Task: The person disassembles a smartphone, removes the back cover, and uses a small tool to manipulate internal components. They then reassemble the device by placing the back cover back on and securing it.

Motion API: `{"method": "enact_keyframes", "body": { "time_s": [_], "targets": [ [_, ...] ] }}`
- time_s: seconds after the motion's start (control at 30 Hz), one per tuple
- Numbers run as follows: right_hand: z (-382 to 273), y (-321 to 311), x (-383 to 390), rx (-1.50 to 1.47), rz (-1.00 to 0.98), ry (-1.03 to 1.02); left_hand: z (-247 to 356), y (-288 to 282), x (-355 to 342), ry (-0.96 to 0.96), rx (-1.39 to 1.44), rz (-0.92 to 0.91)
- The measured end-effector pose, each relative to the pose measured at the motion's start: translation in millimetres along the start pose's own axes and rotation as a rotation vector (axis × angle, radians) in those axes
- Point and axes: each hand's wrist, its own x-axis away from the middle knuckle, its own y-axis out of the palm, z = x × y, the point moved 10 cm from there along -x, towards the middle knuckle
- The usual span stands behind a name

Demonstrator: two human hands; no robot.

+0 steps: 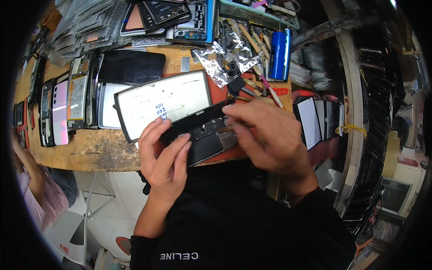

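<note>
My left hand [163, 155] grips the near left end of an opened black phone body [204, 135], thumb lying on its dark battery area. My right hand [265, 135] curls over the phone's right end, fingers pinched on a thin tool [224, 129] that touches the circuit boards inside. The phone is held just above the front edge of the wooden bench [90, 148]. A white-faced panel in a black frame [164, 102], with blue handwriting on it, lies right behind the phone.
Several phones and screens [60, 112] line the bench's left side. A clear plastic bag with small parts [225, 60], hand tools [265, 85], a blue cylinder [280, 54] and a green basket [256, 13] sit behind. More screens [310, 119] stand at right. Another person [36, 189] is lower left.
</note>
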Motion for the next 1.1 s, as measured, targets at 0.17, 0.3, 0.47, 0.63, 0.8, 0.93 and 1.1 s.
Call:
{"method": "enact_keyframes", "body": {
  "time_s": [0.17, 0.3, 0.47, 0.63, 0.8, 0.93, 1.1],
  "targets": [
    [13, 4, 19, 0.079, -0.13, 0.004, 2, 2, 1, 0.021, -0.045, -0.024],
    [23, 8, 28, 0.088, -0.151, 0.011, 2, 3, 2, 0.042, -0.057, -0.041],
    [27, 11, 31, 0.085, -0.12, 0.017, 3, 3, 2, 0.059, -0.06, -0.047],
    [30, 14, 31, 0.077, -0.105, 0.028, 5, 5, 2, 0.048, -0.065, -0.065],
    [24, 18, 31, 0.06, -0.173, -0.034, 7, 8, 2, 0.06, -0.114, -0.065],
    [21, 24, 31, 0.038, -0.274, -0.061, 9, 9, 1, 0.085, -0.144, -0.035],
    [24, 28, 26, 0.196, -0.261, -0.01, 9, 13, 7, 0.104, -0.225, -0.033]
  ]
}}
